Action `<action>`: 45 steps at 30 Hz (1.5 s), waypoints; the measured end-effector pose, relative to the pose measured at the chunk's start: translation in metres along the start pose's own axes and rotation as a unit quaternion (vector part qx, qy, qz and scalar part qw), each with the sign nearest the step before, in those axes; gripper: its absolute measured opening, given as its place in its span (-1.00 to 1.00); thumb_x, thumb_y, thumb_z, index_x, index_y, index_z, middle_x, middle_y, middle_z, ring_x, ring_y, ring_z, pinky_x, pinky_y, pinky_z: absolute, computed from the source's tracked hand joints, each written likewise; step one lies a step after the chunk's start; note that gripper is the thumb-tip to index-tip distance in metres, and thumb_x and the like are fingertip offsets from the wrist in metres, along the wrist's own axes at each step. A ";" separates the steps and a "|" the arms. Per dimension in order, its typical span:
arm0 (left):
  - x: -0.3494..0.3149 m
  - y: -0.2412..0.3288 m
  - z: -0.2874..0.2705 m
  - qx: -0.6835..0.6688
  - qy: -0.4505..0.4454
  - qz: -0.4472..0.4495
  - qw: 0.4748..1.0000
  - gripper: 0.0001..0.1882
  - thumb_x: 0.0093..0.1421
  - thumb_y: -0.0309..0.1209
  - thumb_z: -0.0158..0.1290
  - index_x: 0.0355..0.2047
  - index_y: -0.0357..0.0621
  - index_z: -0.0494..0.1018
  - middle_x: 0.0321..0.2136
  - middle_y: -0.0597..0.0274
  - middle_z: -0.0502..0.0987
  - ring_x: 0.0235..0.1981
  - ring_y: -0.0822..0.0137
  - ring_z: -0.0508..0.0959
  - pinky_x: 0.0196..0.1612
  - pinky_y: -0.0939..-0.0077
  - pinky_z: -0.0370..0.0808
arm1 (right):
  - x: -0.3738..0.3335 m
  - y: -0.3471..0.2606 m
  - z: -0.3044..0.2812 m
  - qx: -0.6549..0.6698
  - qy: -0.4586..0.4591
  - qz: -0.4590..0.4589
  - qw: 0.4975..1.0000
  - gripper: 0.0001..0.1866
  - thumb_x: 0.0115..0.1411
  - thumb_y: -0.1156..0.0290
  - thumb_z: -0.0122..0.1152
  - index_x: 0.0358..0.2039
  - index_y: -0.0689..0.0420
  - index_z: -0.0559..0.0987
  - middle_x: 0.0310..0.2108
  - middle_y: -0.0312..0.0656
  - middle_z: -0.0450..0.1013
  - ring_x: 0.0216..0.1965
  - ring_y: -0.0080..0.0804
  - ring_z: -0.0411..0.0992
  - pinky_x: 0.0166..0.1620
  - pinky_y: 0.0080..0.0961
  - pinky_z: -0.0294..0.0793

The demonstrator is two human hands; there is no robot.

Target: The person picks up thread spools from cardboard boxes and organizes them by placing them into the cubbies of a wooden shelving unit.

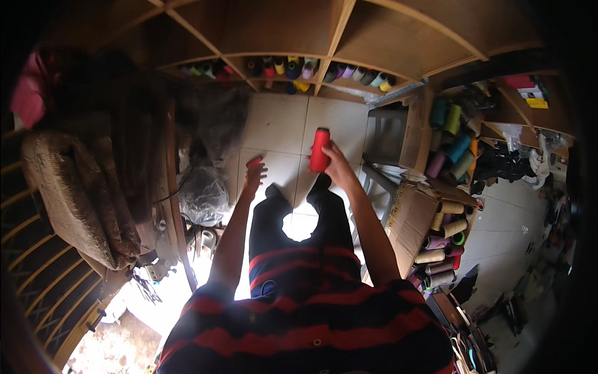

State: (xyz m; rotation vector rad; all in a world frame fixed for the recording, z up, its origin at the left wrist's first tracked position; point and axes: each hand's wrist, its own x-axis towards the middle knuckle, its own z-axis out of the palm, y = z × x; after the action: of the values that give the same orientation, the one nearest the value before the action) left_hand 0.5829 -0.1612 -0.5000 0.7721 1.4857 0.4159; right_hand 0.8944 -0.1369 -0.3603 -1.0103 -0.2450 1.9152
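Note:
My right hand (336, 165) is wrapped round a tall red thread spool (320, 149), held upright over the tiled floor with its dark top end showing. Lower and to the left, my left hand (254, 177) has a small red piece (254, 161) at its thumb and fingertips. Its kind is too small to make out. The two hands are apart, in front of my knees.
Wooden shelves (274, 28) with several thread cones (293, 67) stand ahead. At right are a grey stool (386, 134) and open cardboard boxes (416, 215) of spools. A clear plastic bag (204, 196) and a rolled brown cloth (68, 187) lie at left.

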 end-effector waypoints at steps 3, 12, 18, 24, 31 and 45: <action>0.020 -0.015 -0.009 0.030 0.038 0.016 0.999 -0.65 0.33 -0.18 -0.07 -0.01 -0.12 0.40 -0.28 0.18 0.60 -0.31 0.34 0.60 -0.33 0.44 0.51 | 0.032 0.006 -0.008 -0.039 0.012 -0.014 0.999 -0.55 0.28 0.30 0.09 0.11 0.08 0.21 -0.11 -0.05 0.40 -0.15 -0.13 0.51 -0.14 -0.14 0.56; 0.082 -0.095 -0.022 -0.078 0.010 0.082 0.994 -0.74 0.29 -0.50 -0.17 -0.09 -0.18 0.47 -0.30 0.13 0.61 -0.30 0.35 0.61 -0.24 0.46 0.54 | 0.100 0.056 -0.057 -0.071 -0.049 -0.031 0.996 -0.60 0.28 0.16 0.08 0.01 0.12 0.30 -0.28 -0.07 0.45 -0.31 -0.14 0.55 -0.27 -0.27 0.58; 0.163 -0.231 -0.036 0.252 0.084 0.208 0.941 -0.77 0.17 -0.51 0.00 -0.16 -0.08 0.50 -0.31 0.13 0.57 -0.32 0.28 0.58 -0.20 0.40 0.51 | 0.140 0.125 -0.109 -0.059 -0.047 -0.027 0.997 -0.57 0.30 0.12 0.03 0.03 0.12 0.29 -0.26 -0.04 0.46 -0.31 -0.15 0.55 -0.29 -0.28 0.58; 0.253 -0.307 -0.040 0.531 0.045 0.052 0.845 -0.66 0.12 -0.36 0.11 -0.05 0.07 0.47 0.17 0.08 0.29 0.13 0.00 0.35 0.07 0.07 0.41 | 0.191 0.184 -0.182 -0.080 -0.037 -0.042 0.995 -0.56 0.32 0.08 -0.03 0.04 0.12 0.27 -0.25 -0.03 0.46 -0.28 -0.16 0.54 -0.29 -0.28 0.57; 0.336 -0.355 -0.051 0.663 -0.001 0.009 0.748 -0.54 0.02 -0.24 0.18 0.00 0.29 0.50 0.33 0.14 0.03 0.29 0.01 0.11 0.17 -0.09 0.31 | 0.247 0.222 -0.224 -0.106 -0.062 -0.043 0.991 -0.56 0.32 0.10 -0.05 0.06 0.13 0.27 -0.24 -0.05 0.45 -0.28 -0.19 0.53 -0.29 -0.31 0.56; 0.240 -0.222 0.051 0.273 0.245 0.357 0.859 -0.29 -0.05 -0.33 0.35 0.03 -0.14 0.20 0.01 -0.12 0.29 -0.01 -0.08 0.42 -0.02 0.04 0.41 | 0.166 0.175 -0.192 -0.135 -0.012 -0.055 0.989 -0.42 0.36 -0.05 -0.19 0.19 0.12 0.20 -0.28 -0.08 0.42 -0.40 -0.26 0.49 -0.35 -0.36 0.51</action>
State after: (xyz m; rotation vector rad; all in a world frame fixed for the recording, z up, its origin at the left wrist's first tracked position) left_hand 0.6057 -0.1640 -0.8301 1.7997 1.7785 0.8050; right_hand 0.8841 -0.1432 -0.6681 -1.1262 -0.5734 1.8270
